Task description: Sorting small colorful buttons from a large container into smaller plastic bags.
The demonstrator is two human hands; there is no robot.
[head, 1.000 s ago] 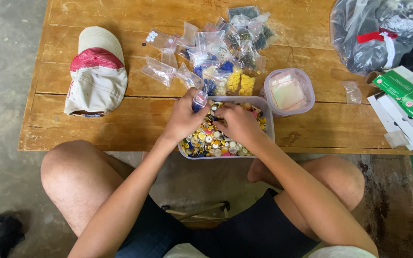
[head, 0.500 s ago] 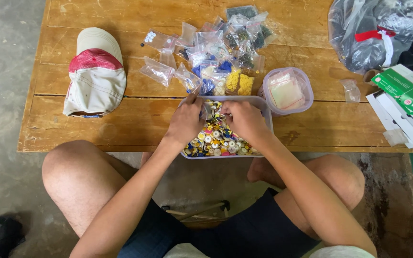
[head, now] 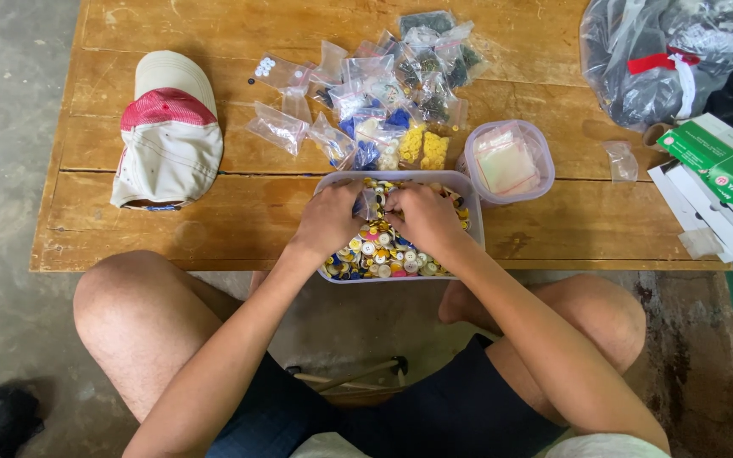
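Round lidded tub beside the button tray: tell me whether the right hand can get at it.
Probably yes: the round tub sits just right of the right hand, bare tabletop between, nothing on top.

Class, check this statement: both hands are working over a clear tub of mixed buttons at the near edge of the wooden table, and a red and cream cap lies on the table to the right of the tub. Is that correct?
Not quite. In the head view the cap lies to the left of the tub, not the right. The rest holds: the left hand and the right hand are together over the mixed buttons at the near edge of the wooden table.
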